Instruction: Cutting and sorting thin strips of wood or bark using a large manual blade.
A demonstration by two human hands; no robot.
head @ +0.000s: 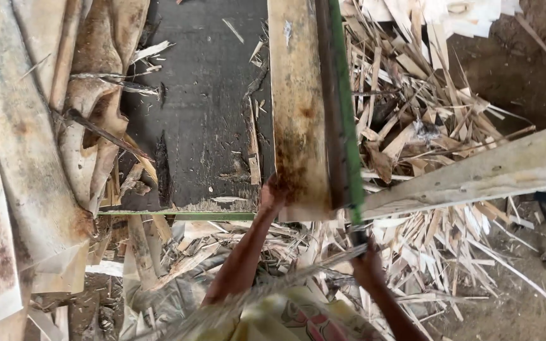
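Two hands at the near end of a long veneer strip, above a floor full of wood scraps.

The heap of pale, splintered wood offcuts (412, 120) covers the ground; the dark worn table top (203, 107) lies to the left. The long stained veneer strip with green edge (298, 107) stands along the table's right side. The left hand (272, 194) grips its lower corner, fingers closed on it. The right hand (368, 268) is blurred; I cannot tell its fingers.

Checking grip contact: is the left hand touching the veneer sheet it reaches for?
Touching. The head view shows the left hand pressed against the near corner of the stained veneer sheet, fingers at its lower edge with no gap visible between them.
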